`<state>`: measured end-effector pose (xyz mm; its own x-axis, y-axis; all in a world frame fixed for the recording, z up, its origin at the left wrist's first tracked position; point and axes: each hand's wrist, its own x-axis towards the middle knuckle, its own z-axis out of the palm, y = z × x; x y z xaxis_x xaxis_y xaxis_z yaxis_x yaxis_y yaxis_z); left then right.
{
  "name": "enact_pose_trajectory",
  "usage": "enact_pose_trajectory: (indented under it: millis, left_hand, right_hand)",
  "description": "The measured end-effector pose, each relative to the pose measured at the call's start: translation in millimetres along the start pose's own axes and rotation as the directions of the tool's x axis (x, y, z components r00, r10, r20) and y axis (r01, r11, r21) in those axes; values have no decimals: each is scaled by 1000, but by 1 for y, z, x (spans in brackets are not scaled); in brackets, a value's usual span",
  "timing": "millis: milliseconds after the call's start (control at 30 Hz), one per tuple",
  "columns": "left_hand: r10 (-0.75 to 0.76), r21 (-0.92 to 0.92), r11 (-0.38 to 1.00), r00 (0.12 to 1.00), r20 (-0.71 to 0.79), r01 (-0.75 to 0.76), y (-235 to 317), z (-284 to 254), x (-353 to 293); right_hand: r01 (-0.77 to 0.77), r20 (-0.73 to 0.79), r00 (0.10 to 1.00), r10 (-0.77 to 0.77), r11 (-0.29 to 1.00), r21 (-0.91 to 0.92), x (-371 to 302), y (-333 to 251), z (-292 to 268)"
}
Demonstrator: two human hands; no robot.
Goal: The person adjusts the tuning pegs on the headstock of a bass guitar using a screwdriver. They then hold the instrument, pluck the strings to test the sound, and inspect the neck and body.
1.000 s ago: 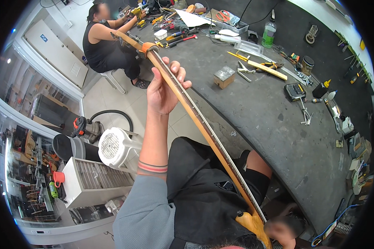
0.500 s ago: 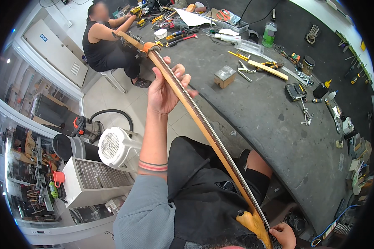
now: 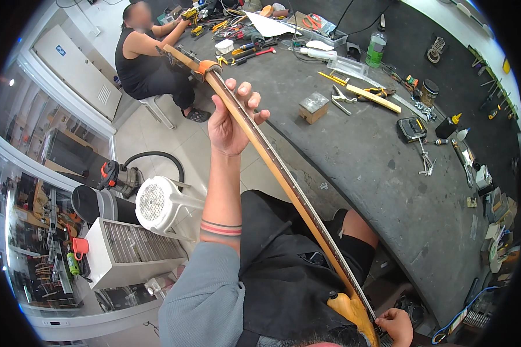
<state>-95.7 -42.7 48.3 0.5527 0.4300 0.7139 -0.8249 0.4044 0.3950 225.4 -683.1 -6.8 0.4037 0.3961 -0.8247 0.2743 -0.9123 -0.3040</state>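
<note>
- the guitar point(image 3: 297, 199) slants across the middle, its neck toward 11 o'clock and its body point(image 3: 352, 312) at 5 o'clock, against the person's black apron point(image 3: 289, 283).
- the left hand point(image 3: 228, 130), at 11 o'clock, cradles the neck: thumb along one side, fingers rising half curled on the other. the hold looks loose, with the neck between thumb and fingers; whether the fingertips touch the strings, i cannot tell.
- the right hand point(image 3: 396, 328), toward 5 o'clock, is by the strings near the body, thumb and forefinger brought close together; whether they pinch anything, i cannot tell.
- an orange band point(image 3: 207, 67) wraps the neck at 11 o'clock, just beyond the left hand.
- the dark bench point(image 3: 382, 168) spreads from 12 to 4 o'clock. on it, at 1 o'clock, sits a small block point(image 3: 314, 109), with pliers point(image 3: 342, 103) near it and a spray bottle point(image 3: 376, 51) farther out.
- a co-worker point(image 3: 145, 63) in black sits between 10 and 11 o'clock.
- a white stool point(image 3: 153, 202) stands near 9 o'clock, a vacuum point(image 3: 120, 178) beside it.
</note>
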Motion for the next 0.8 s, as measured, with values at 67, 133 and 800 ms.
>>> enact_pose_trajectory:
  millis: [67, 133, 800]
  left_hand:
    - [-10, 13, 1000, 1000, -16, 10, 0, 1, -1]
    - [-21, 12, 1000, 1000, -18, 22, -1, 0, -1]
    - [58, -174, 984, 985, 164, -29, -15, -8, 6]
  right_hand:
    - [-2, 14, 1000, 1, 998, 61, 5, 9, 2]
    - [9, -7, 1000, -8, 995, 96, 7, 15, 3]
    - [8, -79, 997, -10, 1000, -22, -8, -15, -11]
